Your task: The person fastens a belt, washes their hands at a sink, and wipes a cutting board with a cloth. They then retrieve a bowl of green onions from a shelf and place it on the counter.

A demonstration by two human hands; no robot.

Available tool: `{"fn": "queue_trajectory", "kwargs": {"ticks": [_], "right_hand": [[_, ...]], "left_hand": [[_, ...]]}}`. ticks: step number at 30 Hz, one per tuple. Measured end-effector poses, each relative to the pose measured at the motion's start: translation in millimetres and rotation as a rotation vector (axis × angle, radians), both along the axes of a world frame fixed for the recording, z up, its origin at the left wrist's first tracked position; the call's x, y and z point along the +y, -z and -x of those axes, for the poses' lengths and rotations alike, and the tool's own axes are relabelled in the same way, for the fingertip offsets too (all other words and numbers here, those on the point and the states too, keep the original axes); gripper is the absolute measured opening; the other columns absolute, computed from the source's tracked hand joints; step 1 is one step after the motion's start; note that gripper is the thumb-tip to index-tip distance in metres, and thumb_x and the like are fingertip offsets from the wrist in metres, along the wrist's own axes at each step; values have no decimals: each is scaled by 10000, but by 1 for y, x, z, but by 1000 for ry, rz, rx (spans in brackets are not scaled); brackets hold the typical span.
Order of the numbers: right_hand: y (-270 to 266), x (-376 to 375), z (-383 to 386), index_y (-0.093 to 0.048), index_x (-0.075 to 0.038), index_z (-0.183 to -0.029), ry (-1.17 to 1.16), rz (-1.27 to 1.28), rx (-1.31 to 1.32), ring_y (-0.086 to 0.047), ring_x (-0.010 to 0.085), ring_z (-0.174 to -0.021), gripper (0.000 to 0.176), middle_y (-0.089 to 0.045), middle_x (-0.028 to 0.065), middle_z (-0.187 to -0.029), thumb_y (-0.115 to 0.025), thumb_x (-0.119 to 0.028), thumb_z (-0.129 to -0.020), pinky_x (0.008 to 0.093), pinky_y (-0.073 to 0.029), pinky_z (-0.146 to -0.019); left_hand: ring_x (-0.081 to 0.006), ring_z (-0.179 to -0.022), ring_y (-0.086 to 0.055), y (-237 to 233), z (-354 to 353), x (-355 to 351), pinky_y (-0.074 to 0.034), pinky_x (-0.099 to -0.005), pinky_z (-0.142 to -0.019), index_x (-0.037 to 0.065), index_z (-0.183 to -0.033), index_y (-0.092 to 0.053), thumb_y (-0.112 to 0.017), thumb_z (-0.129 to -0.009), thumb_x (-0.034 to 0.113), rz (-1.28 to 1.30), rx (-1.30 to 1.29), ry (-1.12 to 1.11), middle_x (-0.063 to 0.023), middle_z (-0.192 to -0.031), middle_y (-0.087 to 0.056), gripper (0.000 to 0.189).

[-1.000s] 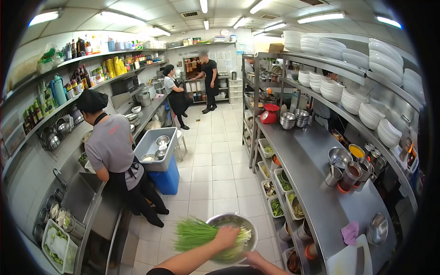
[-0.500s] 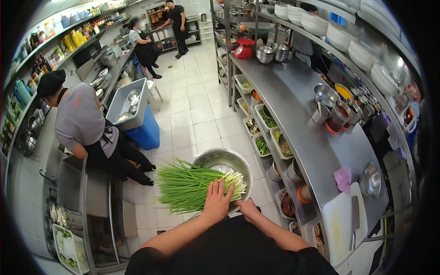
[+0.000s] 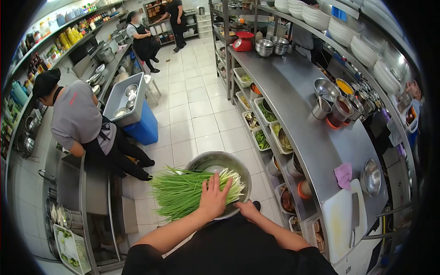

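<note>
A big metal colander (image 3: 195, 160) is held in front of my body, above the tiled floor. Across it lies a thick bunch of spring onions (image 3: 176, 192), green tops hanging over the left rim and white ends to the right. My left hand (image 3: 213, 197) rests on top of the bunch near the white ends, its fingers stretched out and spread. At the near right side, my right hand (image 3: 248, 210) is closed on the colander's rim. The fingertips under the rim are hidden.
On the right runs a long steel counter (image 3: 293, 105) with a cutting board (image 3: 341, 224), a knife (image 3: 355, 220) and a steel bowl (image 3: 370, 178). At left, a co-worker (image 3: 78, 119) stands beside a grey tub (image 3: 120, 98) on a blue bin (image 3: 145, 126). Two people stand farther back.
The view has shifted slightly. The colander and spring onions sit a little farther left in view, my left hand still on the bunch and my right hand still on the rim.
</note>
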State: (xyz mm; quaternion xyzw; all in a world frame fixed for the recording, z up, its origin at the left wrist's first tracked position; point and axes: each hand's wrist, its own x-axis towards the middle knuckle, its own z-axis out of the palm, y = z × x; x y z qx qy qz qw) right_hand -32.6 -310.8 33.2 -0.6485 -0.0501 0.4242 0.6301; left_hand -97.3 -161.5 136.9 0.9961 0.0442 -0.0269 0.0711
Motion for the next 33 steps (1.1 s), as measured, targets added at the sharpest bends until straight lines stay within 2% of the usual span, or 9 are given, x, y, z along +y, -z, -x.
{"fn": "queue_trajectory", "kwargs": {"ticks": [3,5,8,13,18,21,25,27,33], "right_hand": [[-3,-1,1,-546,48,-1084,-9,-8,2,-560,185,-917,361,-606,95,-1027,-560,-23,-730,299,-431,-811],[-5,4,-3,-543,50,-1087,-30,-2,-13,-558,186,-928,366,-600,99,-1043,-560,-24,-730,299,-429,-817],[4,7,-7,-544,56,-1079,-55,-16,32,-563,189,-919,363,-607,103,-1022,-564,-27,-727,303,-436,-812],[14,18,-12,-553,73,-1055,-32,49,85,-587,187,-806,342,-627,115,-927,-567,-30,-730,296,-462,-708],[0,40,-22,-547,35,-1093,25,72,272,-581,186,-751,378,-625,118,-911,-577,-53,-727,311,-467,-618],[-8,82,-72,-540,1,-1094,65,-52,167,-582,189,-758,364,-616,97,-920,-556,-55,-735,328,-467,-597],[-104,146,-154,-484,27,-1149,102,-399,-23,-585,241,-903,408,-584,126,-1039,-513,-23,-745,389,-503,-744],[-150,161,-181,-465,31,-1165,91,-478,16,-580,254,-936,424,-568,135,-1072,-507,-19,-746,401,-501,-775],[-177,175,-232,-459,57,-1156,75,-595,89,-596,260,-937,394,-568,140,-1089,-481,-23,-771,379,-525,-799]], "left_hand": [[-429,-1266,-269,-1,-9,10,-184,-558,-1025,167,-1420,-184,-741,-609,278,-157,-126,-36,-325,-1375,-218,990],[-428,-1289,-234,-12,-19,21,-161,-562,-1035,184,-1438,-89,-809,-510,452,-212,55,-79,-313,-1370,-244,1204],[-425,-1270,-274,-9,-33,35,-174,-569,-1030,179,-1439,-42,-812,-484,515,-162,301,-166,-310,-1355,-277,1272],[-419,-1191,-400,14,-40,50,-236,-567,-1000,168,-1439,-9,-805,-493,548,-30,461,-288,-288,-1284,-404,1294],[-349,-1112,-495,42,-55,63,-313,-531,-948,178,-1421,-156,-792,-503,530,-18,578,-247,-199,-1161,-534,1171],[-311,-1055,-526,2,-94,89,-329,-515,-924,185,-1378,-287,-781,-527,465,-255,299,-218,-185,-1112,-553,1023],[-319,-943,-525,-118,-163,131,-284,-512,-953,145,-1300,-412,-621,-676,216,-507,-313,-132,-167,-946,-566,661],[-301,-983,-512,-159,-193,140,-295,-502,-976,166,-1304,-401,-766,-528,262,-584,-363,-142,-146,-964,-547,863],[-315,-951,-522,-186,-250,145,-312,-475,-945,160,-1289,-406,-784,-503,243,-655,-285,-102,-154,-961,-551,876]]}}
